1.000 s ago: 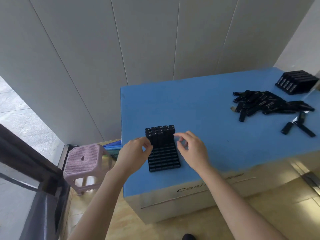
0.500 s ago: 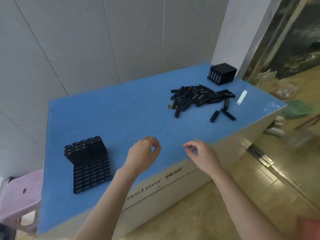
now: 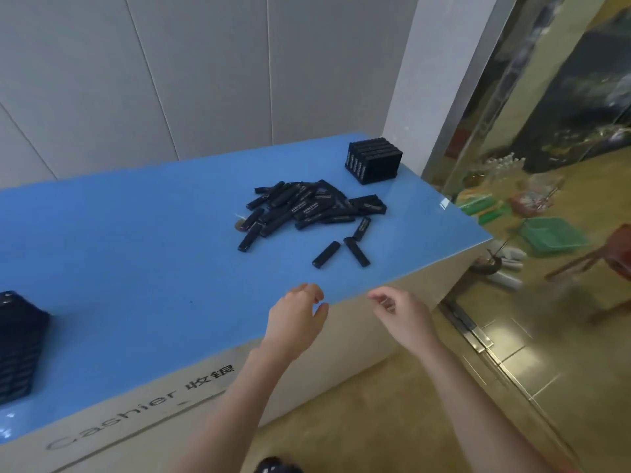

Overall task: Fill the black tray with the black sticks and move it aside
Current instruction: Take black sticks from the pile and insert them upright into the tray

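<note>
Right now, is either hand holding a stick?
No: the left hand and the right hand are both empty, fingers loosely curled, short of the sticks.

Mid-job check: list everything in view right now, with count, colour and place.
counter: one, blue top, beige front lettered "Cashier", against the grey wall
stick pile: too tangled to count, black, right half of the counter
loose sticks: three, black, just in front of the pile
tray: one, black, counter's left end, partly cut off by the frame
block: one, black, ribbed, far right corner of the counter
basket: one, green, on the floor to the right
chair: one, red-brown, right edge
left hand: over the counter's front edge, fingers loosely curled, empty
right hand: just off the front edge, empty
</note>
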Motion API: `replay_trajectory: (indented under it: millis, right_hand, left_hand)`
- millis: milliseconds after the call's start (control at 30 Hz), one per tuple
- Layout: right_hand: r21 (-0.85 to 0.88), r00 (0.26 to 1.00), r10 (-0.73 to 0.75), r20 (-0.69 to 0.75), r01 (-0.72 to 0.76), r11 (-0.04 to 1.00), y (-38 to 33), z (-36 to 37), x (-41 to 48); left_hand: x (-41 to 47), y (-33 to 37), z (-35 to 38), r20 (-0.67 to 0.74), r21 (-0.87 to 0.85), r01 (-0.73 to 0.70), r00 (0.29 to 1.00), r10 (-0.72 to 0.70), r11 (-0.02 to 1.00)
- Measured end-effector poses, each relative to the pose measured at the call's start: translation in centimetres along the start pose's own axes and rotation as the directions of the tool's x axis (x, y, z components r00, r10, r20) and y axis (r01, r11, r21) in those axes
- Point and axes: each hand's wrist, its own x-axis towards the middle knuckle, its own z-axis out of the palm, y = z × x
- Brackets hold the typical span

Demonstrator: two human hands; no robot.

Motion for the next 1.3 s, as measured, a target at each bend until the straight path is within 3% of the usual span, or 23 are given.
replay_trajectory:
  millis: [200,433,667,800,933,1100,1233,1300]
  right_hand:
    - [0.034,1.000,-0.022,0.003,0.022,0.999,2.4,-1.1,5.7]
    - [-0.024,0.997,-0.054,0.052,0.055,0.998,4.9,-3.4,14.1]
    - [-0.051,0.992,-0.112,0.052,0.114,0.992,6.2,-4.7,21.5]
    - [-0.131,0.971,-0.198,0.133,0.215,0.968,6.3,-4.7,25.6]
    - [-0.257,0.919,-0.287,0.271,0.357,0.898,5.9,-4.8,29.0]
    - [-0.412,0.814,-0.395,0.426,0.564,0.716,6.8,-5.1,31.0]
    - [-0.483,0.781,-0.420,0.462,0.619,0.620,7.5,-4.8,31.3]
    - [-0.454,0.780,-0.414,0.469,0.616,0.644,7.8,-4.9,31.4]
  left_hand:
    - [5.7,1.3,2.4,-0.087,0.182,0.156,0.986,-0.142,0.971]
    - [12.7,4.8,7.2,-0.004,0.364,0.313,0.942,-0.335,0.877]
    - [16.4,4.0,10.2,-0.183,0.425,0.237,0.968,-0.173,0.874]
    - [17.7,4.4,8.9,-0.115,0.421,0.285,0.958,-0.261,0.861]
    - [19.9,4.6,8.2,-0.093,0.400,0.418,0.904,-0.418,0.815]
    - [21.4,5.1,8.1,-0.124,0.438,0.524,0.840,-0.528,0.731]
    - [21.6,5.5,8.5,-0.160,0.488,0.543,0.825,-0.542,0.683]
    - [21.7,5.3,8.5,-0.197,0.455,0.576,0.809,-0.554,0.679]
